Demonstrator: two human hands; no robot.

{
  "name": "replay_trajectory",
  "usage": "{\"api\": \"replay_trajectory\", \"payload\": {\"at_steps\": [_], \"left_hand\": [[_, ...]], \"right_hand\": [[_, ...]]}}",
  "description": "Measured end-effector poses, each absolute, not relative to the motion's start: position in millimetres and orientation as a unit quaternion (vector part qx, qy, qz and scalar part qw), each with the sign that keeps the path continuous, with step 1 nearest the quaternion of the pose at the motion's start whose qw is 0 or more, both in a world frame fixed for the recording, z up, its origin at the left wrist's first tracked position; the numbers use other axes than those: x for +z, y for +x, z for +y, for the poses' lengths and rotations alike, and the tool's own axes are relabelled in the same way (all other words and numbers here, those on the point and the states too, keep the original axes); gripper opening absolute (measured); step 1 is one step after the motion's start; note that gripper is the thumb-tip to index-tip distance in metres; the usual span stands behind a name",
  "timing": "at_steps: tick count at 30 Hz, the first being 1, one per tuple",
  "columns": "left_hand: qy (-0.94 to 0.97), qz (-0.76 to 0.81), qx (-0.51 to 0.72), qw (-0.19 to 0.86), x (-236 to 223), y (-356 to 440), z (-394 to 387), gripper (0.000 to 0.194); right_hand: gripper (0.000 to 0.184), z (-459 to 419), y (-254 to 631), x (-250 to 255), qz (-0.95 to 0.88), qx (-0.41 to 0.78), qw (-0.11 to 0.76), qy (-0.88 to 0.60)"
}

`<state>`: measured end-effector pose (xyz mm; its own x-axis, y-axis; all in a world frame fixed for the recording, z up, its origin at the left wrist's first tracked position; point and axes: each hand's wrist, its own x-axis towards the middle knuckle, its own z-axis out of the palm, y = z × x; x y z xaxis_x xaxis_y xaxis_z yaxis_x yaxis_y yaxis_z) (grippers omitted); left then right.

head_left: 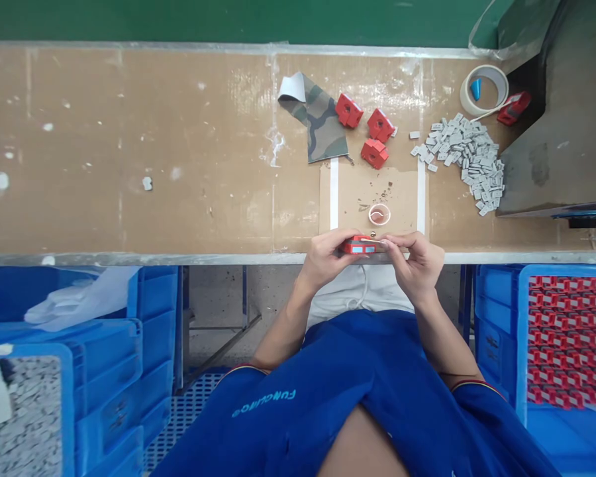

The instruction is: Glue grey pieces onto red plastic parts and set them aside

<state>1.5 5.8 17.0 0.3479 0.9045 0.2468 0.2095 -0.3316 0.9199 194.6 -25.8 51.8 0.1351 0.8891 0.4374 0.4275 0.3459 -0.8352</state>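
At the table's front edge my left hand [326, 256] grips a small red plastic part [359, 245] with pale windows, shaped like a toy vehicle body. Pinched in my right hand [417, 260] is a thin wooden stick [371, 240], its tip against the top of that red part. Just beyond my hands stands a small clear cup [379, 214] with a little reddish content. Three more red parts, one of them the nearest red part [374, 153], lie farther back beside a camouflage cloth [326, 129].
A heap of small grey pieces [469, 156] lies at the right, near a metal box [561, 119]. Behind it are a tape roll [464, 93] and another red part [514, 108]. Blue crates flank me; the right crate [524, 331] holds rows of red parts.
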Motion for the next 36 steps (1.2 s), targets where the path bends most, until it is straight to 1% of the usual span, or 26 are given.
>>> {"api": "replay_trajectory", "payload": {"at_steps": [7, 11, 14, 17, 20, 22, 23, 25, 28, 33, 36], "left_hand": [[0.696, 0.404, 0.408, 0.431, 18, 1, 5, 0.031], [0.687, 0.414, 0.409, 0.437, 14, 0, 3, 0.032], [0.680, 0.412, 0.409, 0.447, 14, -1, 4, 0.035], [0.677, 0.413, 0.408, 0.452, 14, -1, 5, 0.035], [0.671, 0.406, 0.417, 0.459, 15, -1, 5, 0.033], [0.668, 0.397, 0.428, 0.462, 14, -2, 5, 0.033], [0.667, 0.392, 0.433, 0.463, 13, -2, 5, 0.033], [0.666, 0.383, 0.440, 0.465, 12, -3, 5, 0.034], [0.666, 0.374, 0.440, 0.472, 13, -4, 6, 0.034], [0.671, 0.349, 0.450, 0.474, 15, -5, 9, 0.037], [0.674, 0.336, 0.444, 0.485, 15, -6, 11, 0.040]], "right_hand": [[0.004, -27, 199, 52, -0.598, 0.222, 0.550, -0.540], [0.015, -11, 207, 53, -0.570, 0.176, 0.559, -0.576], [0.021, 3, 206, 49, -0.606, 0.147, 0.517, -0.586], [0.020, 14, 208, 45, -0.663, 0.156, 0.468, -0.563], [0.026, 28, 227, 45, -0.689, 0.154, 0.460, -0.538], [0.025, 44, 252, 47, -0.676, 0.124, 0.449, -0.571], [0.022, 53, 265, 48, -0.669, 0.107, 0.429, -0.598], [0.017, 73, 289, 47, -0.672, 0.099, 0.360, -0.640], [0.012, 97, 309, 44, -0.692, 0.104, 0.270, -0.661], [0.010, 119, 313, 47, -0.719, 0.099, 0.168, -0.667], [0.014, 125, 314, 53, -0.737, 0.103, 0.141, -0.653]]}}
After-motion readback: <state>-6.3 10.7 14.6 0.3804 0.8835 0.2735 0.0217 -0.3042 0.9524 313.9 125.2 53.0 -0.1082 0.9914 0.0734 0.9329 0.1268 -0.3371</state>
